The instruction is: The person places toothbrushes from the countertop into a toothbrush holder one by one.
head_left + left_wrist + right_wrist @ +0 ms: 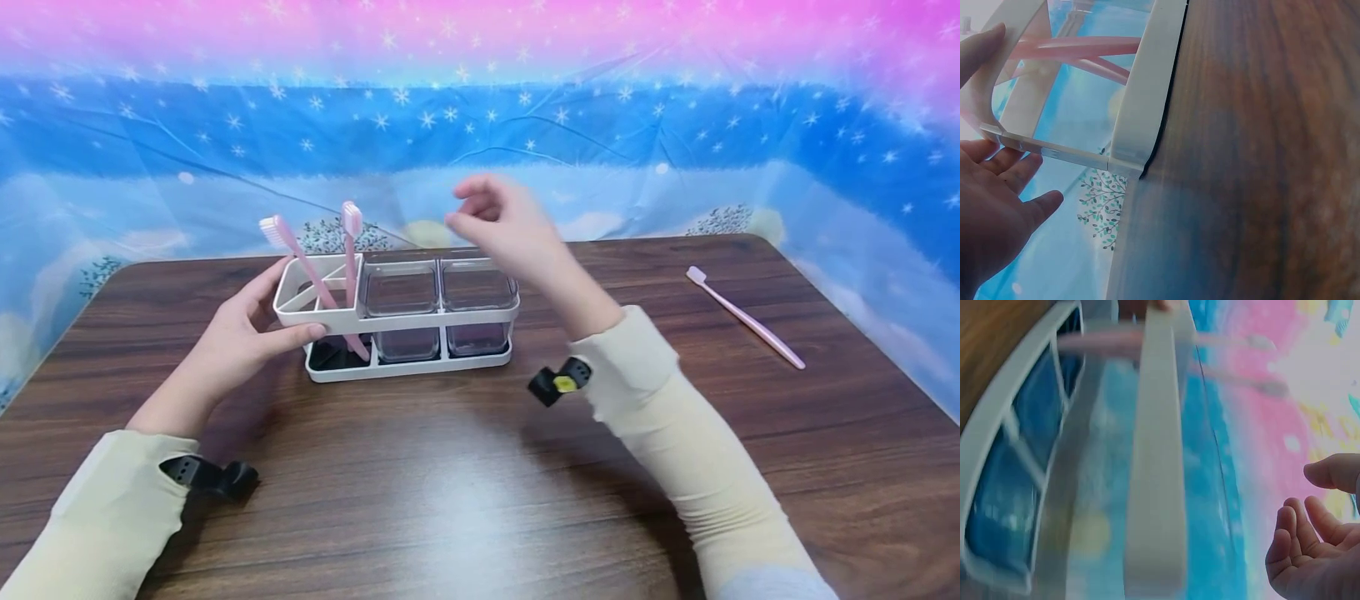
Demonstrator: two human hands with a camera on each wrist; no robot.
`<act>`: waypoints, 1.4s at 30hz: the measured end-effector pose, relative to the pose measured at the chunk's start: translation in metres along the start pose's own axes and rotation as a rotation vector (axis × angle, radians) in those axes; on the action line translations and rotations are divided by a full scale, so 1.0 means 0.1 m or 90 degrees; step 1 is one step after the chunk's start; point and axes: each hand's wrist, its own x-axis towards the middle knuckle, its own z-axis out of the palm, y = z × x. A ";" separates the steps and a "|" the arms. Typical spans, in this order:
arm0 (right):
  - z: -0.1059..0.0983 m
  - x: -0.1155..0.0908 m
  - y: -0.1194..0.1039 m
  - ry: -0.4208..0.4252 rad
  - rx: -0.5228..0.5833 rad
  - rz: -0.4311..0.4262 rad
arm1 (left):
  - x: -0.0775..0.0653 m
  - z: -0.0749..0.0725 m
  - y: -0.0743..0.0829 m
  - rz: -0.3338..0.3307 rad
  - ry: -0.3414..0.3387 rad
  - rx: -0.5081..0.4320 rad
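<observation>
A white toothbrush holder [405, 319] with a divided left end and two clear cups stands on the table. Two pink toothbrushes lean in its left compartments: one toothbrush [300, 262] tilts left, the other toothbrush [350, 250] is nearly upright. My left hand [232, 333] grips the holder's upper left end, thumb in front and fingers round the side; the left wrist view shows the thumb and fingertips against the upper frame. Above the holder's right end, my right hand [510, 221] hangs in the air, fingers loosely curled, with nothing in them. In the right wrist view the holder is blurred.
A third pink toothbrush [746, 318] lies by itself on the right side of the dark wooden table [420, 467]. Behind the table's far edge hangs a blue and pink snowflake cloth [480, 125].
</observation>
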 end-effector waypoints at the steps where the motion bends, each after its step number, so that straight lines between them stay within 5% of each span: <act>1: -0.10 -0.02 0.05 0.011 -0.005 0.005 | 0.00 0.00 0.00 0.000 -0.001 0.000; 13: -1.24 -0.45 1.01 0.165 -0.147 0.112 | -0.01 0.02 0.03 -0.010 0.008 -0.005; 20: -1.76 -0.67 1.70 0.174 -0.171 0.231 | -0.01 0.01 0.02 -0.007 0.007 -0.010; 29: -1.96 -0.84 2.16 0.123 -0.206 0.297 | 0.00 0.02 0.03 -0.008 0.008 -0.007; 42: -2.04 -0.80 2.39 0.006 -0.253 0.331 | 0.01 0.01 0.01 -0.009 0.009 -0.006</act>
